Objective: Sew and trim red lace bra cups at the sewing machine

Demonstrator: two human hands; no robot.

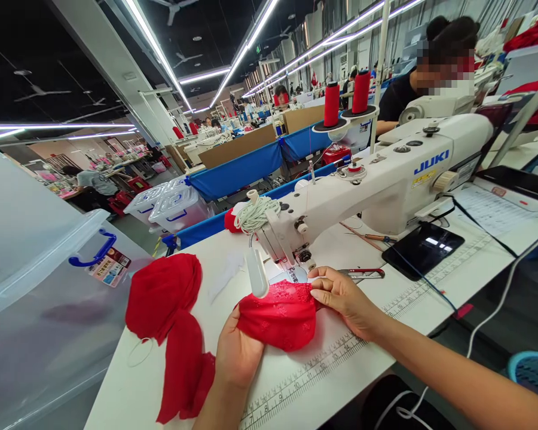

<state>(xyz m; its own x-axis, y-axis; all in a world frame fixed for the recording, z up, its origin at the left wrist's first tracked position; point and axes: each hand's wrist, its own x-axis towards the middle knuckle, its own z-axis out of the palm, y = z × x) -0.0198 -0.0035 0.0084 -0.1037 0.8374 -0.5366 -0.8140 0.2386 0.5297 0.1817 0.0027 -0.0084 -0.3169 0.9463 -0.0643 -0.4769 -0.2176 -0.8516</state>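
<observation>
Left hand [240,352] and right hand [347,298] holding red lace [280,319] near sewing machine [341,191], cloth [161,295] lying by left edge of table [125,382]

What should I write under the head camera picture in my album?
Left hand and right hand hold red lace-patterned fabric at a white JUKI sewing machine.

One head-worn camera looks forward and down across a white tabletop [134,382] from its near side, close above lacy red cloth [280,319] and a sewing machine [363,179], its wide view reaching the ceiling [217,39].
</observation>
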